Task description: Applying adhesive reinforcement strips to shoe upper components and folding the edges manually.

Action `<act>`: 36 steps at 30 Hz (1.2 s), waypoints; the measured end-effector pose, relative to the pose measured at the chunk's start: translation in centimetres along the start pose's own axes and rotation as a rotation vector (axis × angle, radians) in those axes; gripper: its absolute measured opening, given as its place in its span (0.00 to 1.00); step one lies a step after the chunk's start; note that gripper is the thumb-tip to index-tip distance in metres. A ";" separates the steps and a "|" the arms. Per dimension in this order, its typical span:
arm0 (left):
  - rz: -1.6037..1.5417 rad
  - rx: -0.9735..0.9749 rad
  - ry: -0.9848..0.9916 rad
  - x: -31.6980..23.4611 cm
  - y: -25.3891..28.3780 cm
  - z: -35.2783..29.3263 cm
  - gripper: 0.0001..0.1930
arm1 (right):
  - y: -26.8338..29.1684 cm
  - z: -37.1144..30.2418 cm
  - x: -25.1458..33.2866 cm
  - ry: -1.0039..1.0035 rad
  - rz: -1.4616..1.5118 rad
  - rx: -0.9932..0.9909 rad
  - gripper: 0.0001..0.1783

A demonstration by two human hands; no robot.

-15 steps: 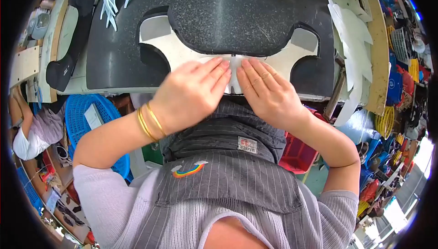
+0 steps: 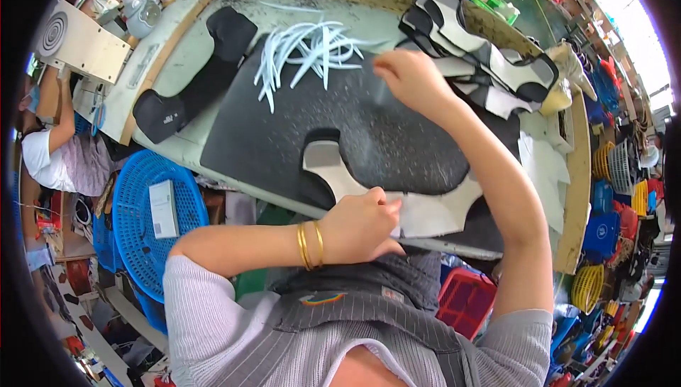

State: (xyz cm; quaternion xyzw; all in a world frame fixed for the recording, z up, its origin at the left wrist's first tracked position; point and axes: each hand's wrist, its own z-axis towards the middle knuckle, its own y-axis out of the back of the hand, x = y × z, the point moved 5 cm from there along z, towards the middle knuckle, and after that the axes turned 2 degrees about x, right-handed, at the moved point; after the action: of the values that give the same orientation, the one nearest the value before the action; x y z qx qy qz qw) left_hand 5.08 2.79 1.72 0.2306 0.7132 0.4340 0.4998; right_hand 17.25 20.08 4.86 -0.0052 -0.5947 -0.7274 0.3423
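A curved, white-faced piece with black edging [image 2: 436,213] lies along the near edge of the black work mat [image 2: 248,135], a grey patch at its left end. My left hand [image 2: 355,225] is over the middle of this piece, near its seam, fingers curled and thumb sticking out; what they hold, if anything, is hidden. Farther off, my right hand [image 2: 415,80] hovers over the mat beside a loose heap of pale blue strips [image 2: 308,53]. Its fingertips are drawn together, and nothing between them can be made out. My right forearm covers the piece's right end.
Several similar black-and-white pieces [image 2: 489,61] are piled at the far right. A long black piece [image 2: 195,82] lies at the left. Blue baskets [image 2: 128,206] stand below the table's left edge, a red basket [image 2: 464,305] below its right. Another person's arm [image 2: 65,110] shows at far left.
Both hands were lying flat on the middle of the white-faced piece. The right has lifted away toward the blue strips; the left has curled. My view has shifted, showing more of the table.
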 end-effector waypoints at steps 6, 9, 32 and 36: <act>0.362 -0.865 0.202 14.7 12.9 1.2 0.23 | -6.7 8.2 -7.1 -0.133 -0.266 0.169 0.13; 0.317 -0.691 0.629 25.1 13.2 1.1 0.38 | -3.2 6.6 -4.0 -0.162 -0.235 0.259 0.14; 0.280 -0.450 -0.001 0.4 -2.4 -4.4 0.30 | 0.8 -19.5 8.8 -0.526 0.790 -0.348 0.07; 0.141 -0.536 0.088 2.0 -2.7 -5.6 0.26 | -2.8 -17.8 10.2 -0.521 0.596 -0.280 0.06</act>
State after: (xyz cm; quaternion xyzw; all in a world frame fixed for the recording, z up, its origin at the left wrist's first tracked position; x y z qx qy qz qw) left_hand -0.51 0.73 -0.88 0.1201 0.5759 0.6505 0.4803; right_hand 15.15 -0.20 1.48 -0.4074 -0.5293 -0.6446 0.3720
